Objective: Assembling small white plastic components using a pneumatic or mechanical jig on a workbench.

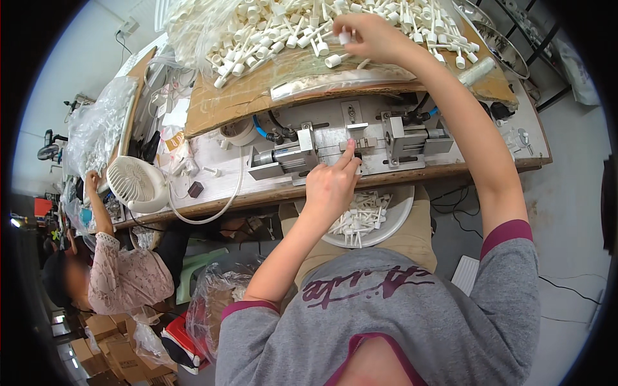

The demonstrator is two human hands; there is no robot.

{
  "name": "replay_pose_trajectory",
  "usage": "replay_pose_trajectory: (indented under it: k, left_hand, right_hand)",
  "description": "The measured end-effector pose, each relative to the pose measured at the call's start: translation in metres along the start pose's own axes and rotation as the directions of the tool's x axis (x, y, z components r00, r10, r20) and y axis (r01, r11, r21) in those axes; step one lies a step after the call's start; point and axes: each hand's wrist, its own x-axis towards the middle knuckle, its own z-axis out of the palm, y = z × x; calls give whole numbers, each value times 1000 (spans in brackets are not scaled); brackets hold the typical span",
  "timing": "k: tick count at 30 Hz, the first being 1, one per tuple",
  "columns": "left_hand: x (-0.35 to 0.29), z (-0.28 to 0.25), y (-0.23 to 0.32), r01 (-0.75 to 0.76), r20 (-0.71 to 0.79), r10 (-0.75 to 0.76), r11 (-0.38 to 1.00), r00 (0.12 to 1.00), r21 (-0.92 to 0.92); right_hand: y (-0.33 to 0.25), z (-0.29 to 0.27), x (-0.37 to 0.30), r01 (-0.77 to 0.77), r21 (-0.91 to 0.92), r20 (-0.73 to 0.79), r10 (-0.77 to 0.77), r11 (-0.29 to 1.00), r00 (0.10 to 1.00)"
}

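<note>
My right hand [373,40] reaches over a heap of white plastic pieces [277,32], each a thin stem with a cup-shaped end. Its fingers pinch one white plastic piece [346,37], whose stem I cannot make out. My left hand [331,184] lies at the front of a metal clamping fixture [351,132]. There the index finger is stretched out and touches the small block in the middle, between two pneumatic cylinders [293,157]; nothing shows in this hand. On my lap sits a white bowl [407,215] with several similar white pieces.
The heap rests on a brown cardboard sheet [219,106] above the workbench. A white fan [136,184] and a white hose [239,186] are at the left. Further left, a co-worker [129,270] reaches toward plastic bags [100,122]. Cardboard boxes [119,350] lie behind them.
</note>
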Motion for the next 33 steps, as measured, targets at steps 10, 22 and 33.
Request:
replay_pose_trajectory:
  k: [10,22,33]
  left_hand:
    - [21,-34,1,247,-26,-410,598,912,-762]
    - [-2,-69,-4,291,117,-434,358,893,-887]
    - [-4,-58,-8,207,-22,-395,528,918,-824]
  right_hand:
    - [-57,-23,-77,61,900,-134,142,431,981]
    - [-100,31,-182,-78,548,-176,206,833,963]
    - [-137,84,-194,71,-308,82,-48,949,995]
